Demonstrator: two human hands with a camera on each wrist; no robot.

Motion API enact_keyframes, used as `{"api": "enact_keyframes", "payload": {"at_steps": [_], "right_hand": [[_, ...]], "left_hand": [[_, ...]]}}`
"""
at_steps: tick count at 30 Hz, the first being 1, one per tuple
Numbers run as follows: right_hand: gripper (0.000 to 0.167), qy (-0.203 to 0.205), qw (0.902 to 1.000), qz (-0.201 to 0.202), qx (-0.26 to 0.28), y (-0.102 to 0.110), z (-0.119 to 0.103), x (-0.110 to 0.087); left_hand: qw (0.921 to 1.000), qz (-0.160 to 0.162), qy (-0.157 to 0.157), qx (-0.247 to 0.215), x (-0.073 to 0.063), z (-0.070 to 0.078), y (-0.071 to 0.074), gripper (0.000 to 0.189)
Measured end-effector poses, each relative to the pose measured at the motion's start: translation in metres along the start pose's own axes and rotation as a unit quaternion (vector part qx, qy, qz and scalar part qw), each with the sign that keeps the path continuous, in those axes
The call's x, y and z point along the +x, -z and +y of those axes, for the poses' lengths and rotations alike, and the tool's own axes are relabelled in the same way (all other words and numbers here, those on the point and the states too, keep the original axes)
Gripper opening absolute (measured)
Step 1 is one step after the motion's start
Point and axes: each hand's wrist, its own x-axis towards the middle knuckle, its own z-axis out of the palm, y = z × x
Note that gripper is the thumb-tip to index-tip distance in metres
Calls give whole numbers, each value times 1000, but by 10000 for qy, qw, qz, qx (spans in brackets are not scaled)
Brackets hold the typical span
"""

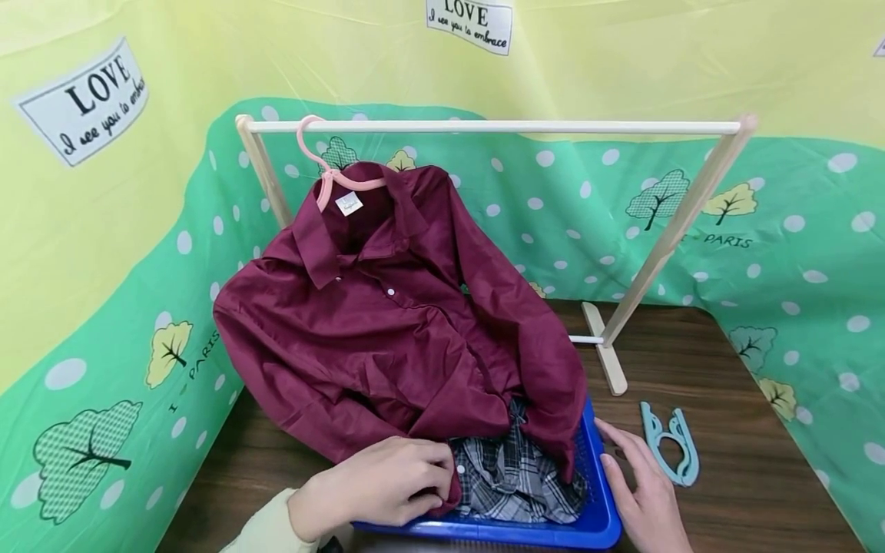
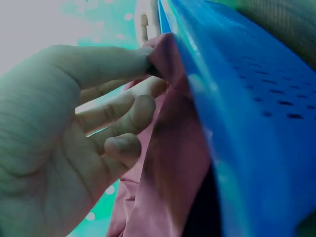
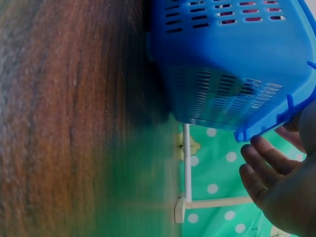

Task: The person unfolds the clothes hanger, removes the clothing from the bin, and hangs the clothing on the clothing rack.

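A maroon button-up shirt (image 1: 387, 330) hangs on a pink hanger (image 1: 330, 175) hooked over the rack's white rod, its lower part and sleeves drooping to a blue basket (image 1: 603, 491). My left hand (image 1: 394, 480) pinches a bit of maroon cloth at the basket's near side; the left wrist view shows the thumb and fingertips on that fold (image 2: 170, 61), beside the blue wall. Inside the basket lies a grey and black plaid garment (image 1: 515, 476), partly covered by the maroon one. My right hand (image 1: 643, 491) is at the basket's right rim, fingers extended, with fingertips near or touching it.
The clothes rack (image 1: 498, 127) has wooden side posts (image 1: 674, 230) and a foot (image 1: 604, 349) on the dark wooden table (image 1: 747, 461). A folded light-blue hanger (image 1: 674, 445) lies right of the basket. Printed green and yellow cloth (image 1: 553, 200) surrounds the table.
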Motion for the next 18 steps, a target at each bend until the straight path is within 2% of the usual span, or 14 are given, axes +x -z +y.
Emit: {"api": "enact_keyframes", "payload": {"at_steps": [3,6,8,10,13,16,18], "right_hand": [[43,-23,10000,4,-11,1,0,0],[42,-26,10000,17,-19,1,1,1],[43,-9,10000,40,21,1,1,1],[44,28,10000,43,39,1,1,1],[44,13,10000,23,49,0,1,1],[43,-37,10000,2,40,-1,1,1],[43,-66,9999,6,76,-1,0,1]], "left_hand": [[9991,340,-87,225,9,-7,3,13],[9975,661,10,258,20,-17,6,9],[9972,716,186,59,28,-24,9,9],[9975,615,336,-52,36,-30,11,11],[9982,254,531,-95,47,-39,12,15],[9978,-90,609,260,54,-46,10,15],[9968,-155,641,452,56,-49,9,12]]}}
